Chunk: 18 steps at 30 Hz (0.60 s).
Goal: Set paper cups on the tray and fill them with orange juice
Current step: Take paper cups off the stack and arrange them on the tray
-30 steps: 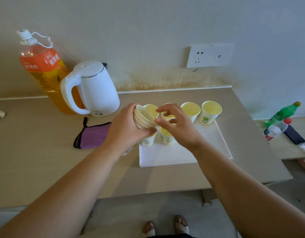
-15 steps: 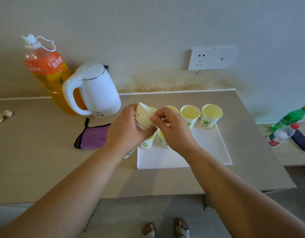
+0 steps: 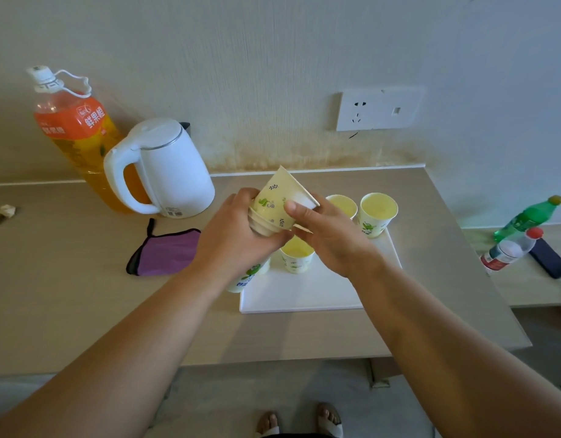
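My left hand (image 3: 238, 241) grips a stack of nested paper cups (image 3: 260, 222) held sideways above the white tray (image 3: 304, 292). My right hand (image 3: 329, 238) pinches the rim of the top paper cup (image 3: 280, 200), which is partly drawn out of the stack and tilted up to the right. Several cups stand on the tray: two at the back right (image 3: 378, 213) (image 3: 342, 205) and one in front (image 3: 296, 257), its inside yellow. Another cup (image 3: 246, 278) shows below my left wrist. The orange juice bottle (image 3: 73, 134) stands capped at the back left.
A white electric kettle (image 3: 165, 172) stands in front of the juice bottle. A purple pouch (image 3: 165, 252) lies left of the tray. On a lower surface at the right lie a green bottle (image 3: 525, 218), a clear bottle (image 3: 510, 248) and a dark phone (image 3: 549, 257). A wall socket (image 3: 380, 110) is above.
My right hand has pulled the top cup part way out of the stack, up and to the right. Both hands have risen a little above the tray.
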Tool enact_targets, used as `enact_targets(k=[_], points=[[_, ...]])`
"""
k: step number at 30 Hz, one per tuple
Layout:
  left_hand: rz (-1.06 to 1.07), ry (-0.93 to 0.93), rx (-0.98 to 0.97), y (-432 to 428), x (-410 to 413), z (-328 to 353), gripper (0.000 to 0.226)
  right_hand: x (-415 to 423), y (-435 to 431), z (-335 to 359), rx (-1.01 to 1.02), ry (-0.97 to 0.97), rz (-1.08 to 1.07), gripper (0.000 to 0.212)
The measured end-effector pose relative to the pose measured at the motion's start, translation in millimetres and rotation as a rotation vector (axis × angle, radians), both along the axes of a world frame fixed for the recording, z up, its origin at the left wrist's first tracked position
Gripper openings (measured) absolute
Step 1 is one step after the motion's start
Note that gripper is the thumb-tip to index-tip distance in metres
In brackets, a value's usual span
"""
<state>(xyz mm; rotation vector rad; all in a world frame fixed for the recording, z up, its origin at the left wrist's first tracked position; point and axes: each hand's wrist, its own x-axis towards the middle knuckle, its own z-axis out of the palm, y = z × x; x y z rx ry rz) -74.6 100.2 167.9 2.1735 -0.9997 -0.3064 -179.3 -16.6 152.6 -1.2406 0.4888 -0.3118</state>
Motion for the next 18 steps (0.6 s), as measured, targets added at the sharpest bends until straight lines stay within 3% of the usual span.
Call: enact_targets(k=[4,6,8,11,18], points=[[0.000,0.030,0.012,-2.0,-0.7,-0.6,0.073,-7.9,-15.9,-1.3,0.147,-0.196,-0.230,0.054],[0.046,0.071,-0.015,-0.6,2.8,-0.2,0.078,-19.1,-31.1,-3.3,0.109,-0.233,-0.373,0.069],[0.070,0.096,-0.025,1.7,7.4,-0.4,0.080,-35.8,-45.5,-11.1,-0.144,-0.133,-0.463,0.076],[0.076,0.098,0.005,4.9,9.3,-2.2,0.079,-60.0,-57.7,-37.1,-0.442,0.068,-0.535,0.064],[0.065,0.109,0.026,0.7,0.0,-6.9,0.076,-67.9,-58.7,-95.6,-0.608,0.291,-0.348,0.067]])
